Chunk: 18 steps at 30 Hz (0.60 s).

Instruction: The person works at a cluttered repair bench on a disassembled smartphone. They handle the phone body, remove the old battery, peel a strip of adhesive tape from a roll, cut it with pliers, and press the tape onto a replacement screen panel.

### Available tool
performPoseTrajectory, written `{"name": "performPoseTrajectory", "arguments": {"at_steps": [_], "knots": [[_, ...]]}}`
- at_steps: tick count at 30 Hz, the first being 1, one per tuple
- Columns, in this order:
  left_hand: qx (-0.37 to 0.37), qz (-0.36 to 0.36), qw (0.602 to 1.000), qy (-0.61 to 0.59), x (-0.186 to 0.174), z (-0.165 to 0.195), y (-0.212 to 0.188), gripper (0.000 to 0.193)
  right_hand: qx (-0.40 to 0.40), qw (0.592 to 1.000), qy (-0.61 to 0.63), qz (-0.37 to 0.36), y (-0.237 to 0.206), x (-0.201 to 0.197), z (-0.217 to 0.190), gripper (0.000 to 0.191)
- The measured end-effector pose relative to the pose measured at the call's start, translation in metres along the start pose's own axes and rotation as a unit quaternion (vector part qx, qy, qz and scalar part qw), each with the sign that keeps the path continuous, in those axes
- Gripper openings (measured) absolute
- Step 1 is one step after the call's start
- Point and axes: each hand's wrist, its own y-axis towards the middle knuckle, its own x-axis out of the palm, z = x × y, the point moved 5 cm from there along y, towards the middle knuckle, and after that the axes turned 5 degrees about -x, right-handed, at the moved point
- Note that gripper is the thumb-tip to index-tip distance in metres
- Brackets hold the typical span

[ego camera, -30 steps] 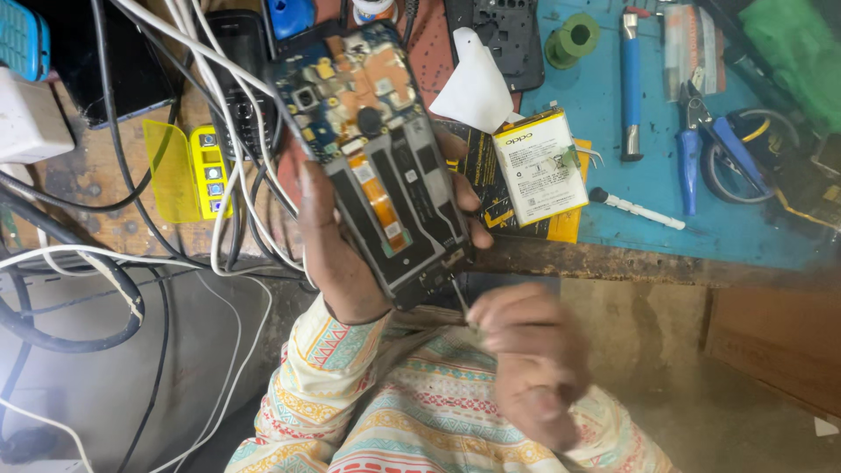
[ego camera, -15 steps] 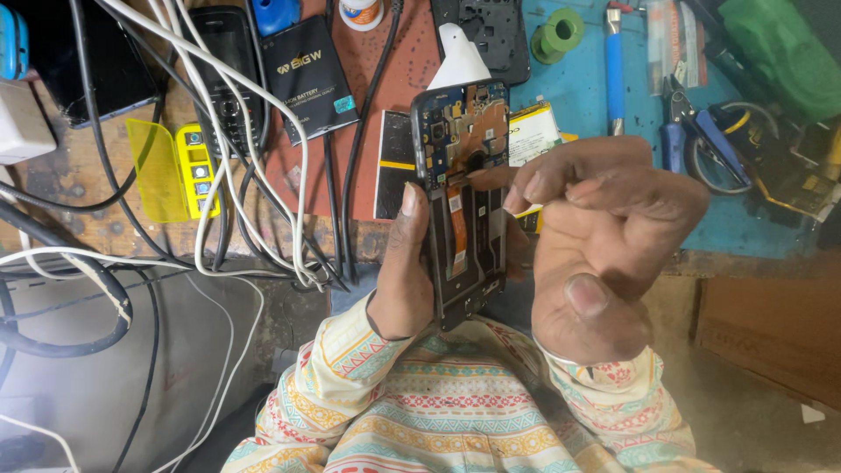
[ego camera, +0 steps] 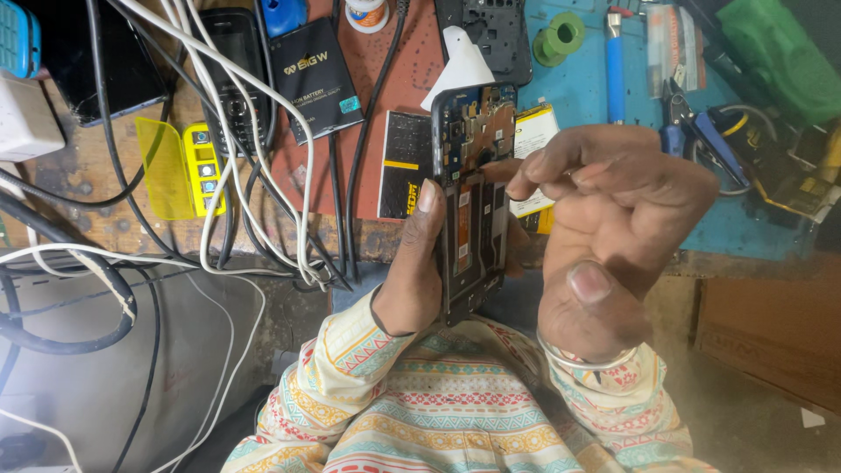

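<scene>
- While patterned sleeves [ego camera: 455, 412] fill the near edge of the head view, the right hand [ego camera: 604, 236] is raised close to the camera, thumb toward the lens and fingers [ego camera: 561, 166] curled narrow, their tips meeting at the top right of the phone; whether they pinch anything cannot be told.
- Just beyond, the left hand [ego camera: 416, 263] grips an opened phone [ego camera: 473, 201] upright by its long edges, thumb along the left side, the back off and the blue circuit board and inner frame exposed.
- The phone is held in the air above the near edge of the tabletop [ego camera: 88, 219], between the two hands and roughly in the middle of the view.
- Behind it on the tabletop lie a black-and-yellow battery [ego camera: 403, 162] just to its left and a white-and-yellow battery [ego camera: 533, 131] partly hidden behind the phone's right edge.
- To the left, white and black cables [ego camera: 254, 175] cross a yellow plastic piece [ego camera: 180, 166].
- Farther back rest a keypad phone [ego camera: 229, 70], a black battery [ego camera: 314, 74] and a black phone cover [ego camera: 491, 35].
- On the blue mat [ego camera: 596, 96] at right sit a green spool [ego camera: 561, 37], a blue-handled tool [ego camera: 615, 74] and pliers [ego camera: 692, 131].
</scene>
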Motion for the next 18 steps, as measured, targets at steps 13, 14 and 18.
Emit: {"name": "performPoseTrajectory", "arguments": {"at_steps": [13, 14, 18], "knots": [[0.150, 0.029, 0.983, -0.101, -0.015, 0.033, 0.017, 0.082, 0.115, 0.948, -0.277, -0.105, -0.037, 0.022, 0.004, 0.078], [0.153, 0.028, 0.981, -0.116, -0.015, 0.033, 0.018, 0.082, 0.144, 0.954, -0.240, -0.104, -0.037, 0.023, 0.007, 0.080], [0.170, 0.022, 0.976, -0.131, -0.011, 0.030, 0.020, 0.080, 0.111, 0.945, -0.272, -0.142, -0.025, 0.023, 0.003, 0.065]]}}
